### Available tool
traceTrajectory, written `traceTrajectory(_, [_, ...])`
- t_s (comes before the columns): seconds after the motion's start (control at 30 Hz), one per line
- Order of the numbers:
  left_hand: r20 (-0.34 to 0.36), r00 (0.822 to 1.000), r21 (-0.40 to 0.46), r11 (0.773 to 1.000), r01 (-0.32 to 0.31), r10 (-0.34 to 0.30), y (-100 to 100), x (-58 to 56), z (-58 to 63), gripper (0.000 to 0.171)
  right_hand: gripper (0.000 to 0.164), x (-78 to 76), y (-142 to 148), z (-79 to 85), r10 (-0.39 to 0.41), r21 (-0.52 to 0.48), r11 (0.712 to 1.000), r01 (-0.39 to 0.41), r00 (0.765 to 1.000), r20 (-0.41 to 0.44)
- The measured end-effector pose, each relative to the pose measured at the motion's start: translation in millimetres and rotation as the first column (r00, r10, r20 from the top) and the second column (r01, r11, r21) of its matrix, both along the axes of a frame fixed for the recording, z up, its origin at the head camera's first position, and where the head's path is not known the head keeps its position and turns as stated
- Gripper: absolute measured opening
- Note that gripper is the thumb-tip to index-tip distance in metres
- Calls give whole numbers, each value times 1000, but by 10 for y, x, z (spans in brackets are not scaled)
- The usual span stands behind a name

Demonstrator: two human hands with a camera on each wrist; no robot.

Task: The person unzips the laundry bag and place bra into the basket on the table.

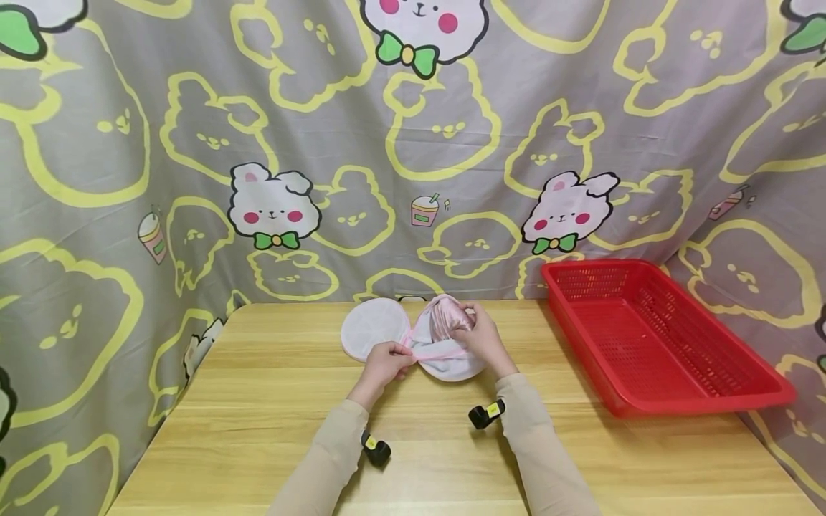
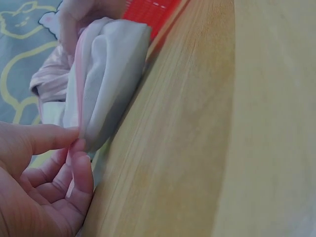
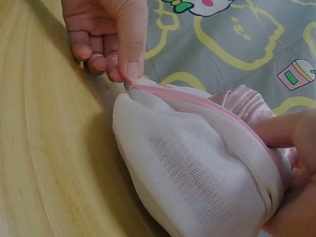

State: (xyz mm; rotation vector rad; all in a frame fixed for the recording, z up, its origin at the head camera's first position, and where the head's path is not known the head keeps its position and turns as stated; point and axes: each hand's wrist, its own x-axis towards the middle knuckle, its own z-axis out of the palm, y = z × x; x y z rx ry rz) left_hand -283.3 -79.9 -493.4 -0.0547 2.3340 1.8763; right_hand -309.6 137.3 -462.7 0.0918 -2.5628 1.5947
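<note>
A white mesh laundry bag (image 1: 445, 369) with a pink zipper (image 3: 207, 102) lies opened out on the table, its round flap (image 1: 373, 328) spread to the left. Shiny pink satin cloth (image 1: 447, 317) is bunched in the bag's opening. Between thumb and fingers, my left hand (image 1: 386, 363) pinches the zipper edge near the middle, where flap and body meet. My right hand (image 1: 485, 342) grips the bag's right rim beside the satin, one digit over the zipper edge and the others at the outer side. The satin's lower part is hidden inside the bag.
A red plastic basket (image 1: 700, 405) with slotted walls stands at the right of the wooden table (image 1: 271, 401). Behind the table hangs a grey curtain (image 1: 361, 143) with yellow and white cartoon prints. Small black cameras (image 1: 376, 450) are strapped to both wrists.
</note>
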Motion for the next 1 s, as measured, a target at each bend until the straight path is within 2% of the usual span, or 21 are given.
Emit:
traceTrajectory(0.13, [-4, 1000, 1, 1000, -2, 2, -4, -5, -12, 13, 54, 8, -3, 19, 5, -60, 998, -5, 1000, -13])
traceTrajectory(0.37, [-9, 1000, 3, 1000, -5, 5, 4, -1, -7, 11, 56, 7, 6, 44, 68, -172, 982, -73, 997, -36])
traceTrajectory(0.5, [-12, 1000, 3, 1000, -6, 6, 6, 3, -12, 11, 57, 0, 15, 44, 94, -204, 974, -100, 995, -39])
traceTrajectory(0.63, [-13, 1000, 2, 1000, -8, 8, 7, 1, -23, 12, 60, -2, 19, 49, 100, -217, 971, -103, 995, -20])
traceTrajectory(0.87, [-8, 1000, 13, 1000, -10, 10, 5, -3, -34, 10, 77, -21, 45, 47, 140, -209, 967, -146, 989, -43])
traceTrajectory(1.0, [-3, 1000, 9, 1000, -11, 11, 4, -6, -30, 10, 78, -21, 51, 54, 140, -220, 965, -145, 989, -35])
